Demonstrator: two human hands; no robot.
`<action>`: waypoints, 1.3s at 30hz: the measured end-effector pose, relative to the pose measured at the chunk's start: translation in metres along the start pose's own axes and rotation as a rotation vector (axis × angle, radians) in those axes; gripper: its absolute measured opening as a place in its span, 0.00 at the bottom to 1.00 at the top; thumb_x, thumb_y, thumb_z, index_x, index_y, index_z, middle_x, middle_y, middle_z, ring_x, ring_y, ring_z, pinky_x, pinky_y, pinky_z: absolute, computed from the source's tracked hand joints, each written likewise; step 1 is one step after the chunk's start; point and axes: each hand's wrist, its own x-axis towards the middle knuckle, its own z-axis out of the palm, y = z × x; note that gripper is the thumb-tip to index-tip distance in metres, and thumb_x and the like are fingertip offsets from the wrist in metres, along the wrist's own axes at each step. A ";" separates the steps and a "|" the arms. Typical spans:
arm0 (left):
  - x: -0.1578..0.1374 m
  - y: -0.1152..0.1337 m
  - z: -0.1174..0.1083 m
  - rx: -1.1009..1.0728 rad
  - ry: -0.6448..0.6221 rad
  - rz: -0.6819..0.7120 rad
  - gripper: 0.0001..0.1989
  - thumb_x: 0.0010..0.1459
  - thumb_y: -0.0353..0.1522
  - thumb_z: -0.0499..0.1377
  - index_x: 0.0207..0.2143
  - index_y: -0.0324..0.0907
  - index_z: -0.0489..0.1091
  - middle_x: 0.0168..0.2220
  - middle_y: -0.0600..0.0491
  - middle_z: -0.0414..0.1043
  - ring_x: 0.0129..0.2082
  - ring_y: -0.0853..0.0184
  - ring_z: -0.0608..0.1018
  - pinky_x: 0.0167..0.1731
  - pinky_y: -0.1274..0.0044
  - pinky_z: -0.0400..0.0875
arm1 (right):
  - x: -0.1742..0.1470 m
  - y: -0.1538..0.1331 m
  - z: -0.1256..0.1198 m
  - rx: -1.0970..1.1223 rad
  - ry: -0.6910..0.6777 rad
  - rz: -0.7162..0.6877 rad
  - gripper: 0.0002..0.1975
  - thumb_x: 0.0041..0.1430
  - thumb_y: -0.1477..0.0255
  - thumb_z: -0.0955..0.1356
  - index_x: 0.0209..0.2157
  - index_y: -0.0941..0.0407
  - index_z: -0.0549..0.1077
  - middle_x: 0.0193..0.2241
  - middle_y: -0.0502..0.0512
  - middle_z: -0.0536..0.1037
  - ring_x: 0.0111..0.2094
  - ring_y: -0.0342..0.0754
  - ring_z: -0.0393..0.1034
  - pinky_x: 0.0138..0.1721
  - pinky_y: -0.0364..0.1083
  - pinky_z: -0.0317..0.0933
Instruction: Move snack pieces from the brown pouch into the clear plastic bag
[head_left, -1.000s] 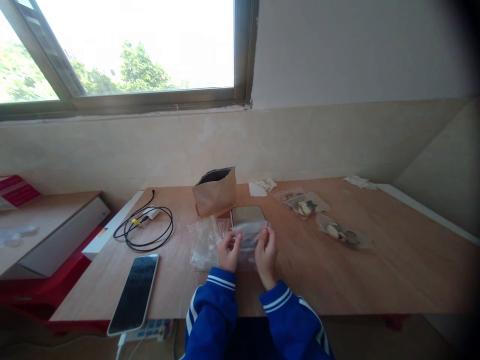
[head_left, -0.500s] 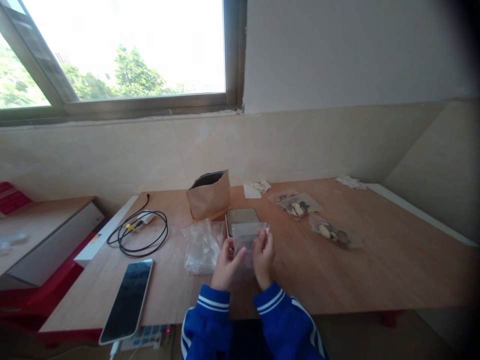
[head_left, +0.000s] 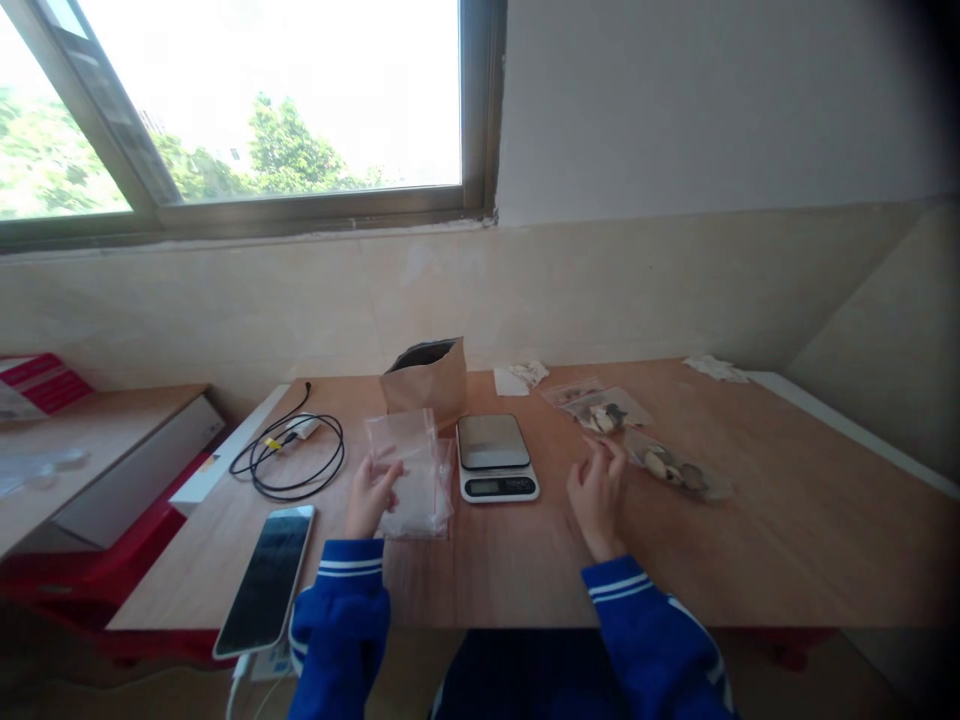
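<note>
My left hand (head_left: 373, 497) pinches the left edge of a clear zip bag (head_left: 405, 440), which lies over a small pile of similar clear bags (head_left: 442, 500). Right of the pile stands a white digital kitchen scale (head_left: 499, 487) with nothing on its platform. My right hand (head_left: 598, 497) is to the right of the scale, its fingers apart and holding nothing. Just beyond its fingertips lies a clear bag of pale and dark dried pieces (head_left: 606, 415). Another bag with pale and brownish slices (head_left: 670, 468) rests beside that hand.
An upright brown paper pouch (head_left: 425, 385) with an open top stands behind the clear bags. At the left are a coiled black cable (head_left: 259, 480) and a smartphone (head_left: 268, 585) plugged into a white cord. Crumpled white tissues (head_left: 531, 374) lie near the wall.
My hands have moved apart from in front of the scale. The clear bag went left with my left hand, onto the pile; my right hand, off the bag, moved right. The scale's display is uncovered.
</note>
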 end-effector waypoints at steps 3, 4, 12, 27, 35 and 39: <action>0.009 -0.013 -0.002 0.099 -0.030 -0.073 0.31 0.52 0.42 0.59 0.54 0.37 0.57 0.33 0.51 0.72 0.13 0.75 0.67 0.12 0.81 0.60 | 0.014 0.045 0.000 -0.124 -0.001 -0.007 0.23 0.57 0.73 0.60 0.54 0.67 0.64 0.54 0.75 0.59 0.58 0.64 0.53 0.55 0.62 0.52; 0.010 -0.018 0.000 0.152 -0.018 -0.082 0.30 0.53 0.41 0.58 0.55 0.38 0.56 0.35 0.50 0.71 0.14 0.75 0.69 0.13 0.80 0.62 | 0.016 0.057 0.000 -0.161 0.001 0.005 0.25 0.57 0.73 0.61 0.54 0.68 0.63 0.55 0.76 0.58 0.59 0.65 0.52 0.56 0.63 0.51; 0.000 -0.024 0.023 0.759 0.392 0.240 0.29 0.54 0.31 0.59 0.59 0.37 0.59 0.56 0.35 0.60 0.52 0.52 0.70 0.49 0.58 0.66 | 0.013 0.086 0.006 -0.377 -0.099 0.049 0.27 0.54 0.70 0.62 0.54 0.70 0.62 0.51 0.76 0.62 0.56 0.66 0.52 0.56 0.61 0.48; -0.023 -0.044 0.065 0.934 0.100 0.026 0.23 0.63 0.33 0.47 0.60 0.44 0.63 0.67 0.42 0.49 0.65 0.51 0.57 0.58 0.51 0.50 | 0.013 0.075 -0.006 -0.283 -0.003 0.184 0.17 0.59 0.74 0.58 0.45 0.62 0.71 0.40 0.68 0.71 0.44 0.61 0.64 0.44 0.58 0.56; -0.034 -0.015 0.057 0.610 0.207 0.230 0.23 0.63 0.34 0.46 0.60 0.40 0.62 0.65 0.39 0.53 0.67 0.51 0.50 0.61 0.50 0.38 | 0.018 0.034 -0.036 0.210 0.235 0.189 0.20 0.63 0.64 0.59 0.49 0.65 0.66 0.43 0.73 0.72 0.44 0.57 0.70 0.44 0.55 0.63; -0.067 0.012 0.063 0.233 -0.114 0.324 0.21 0.64 0.38 0.49 0.57 0.43 0.65 0.61 0.44 0.62 0.62 0.58 0.62 0.61 0.61 0.51 | 0.006 -0.032 -0.081 0.554 0.304 0.409 0.21 0.60 0.60 0.64 0.50 0.58 0.64 0.40 0.63 0.74 0.37 0.50 0.72 0.38 0.49 0.66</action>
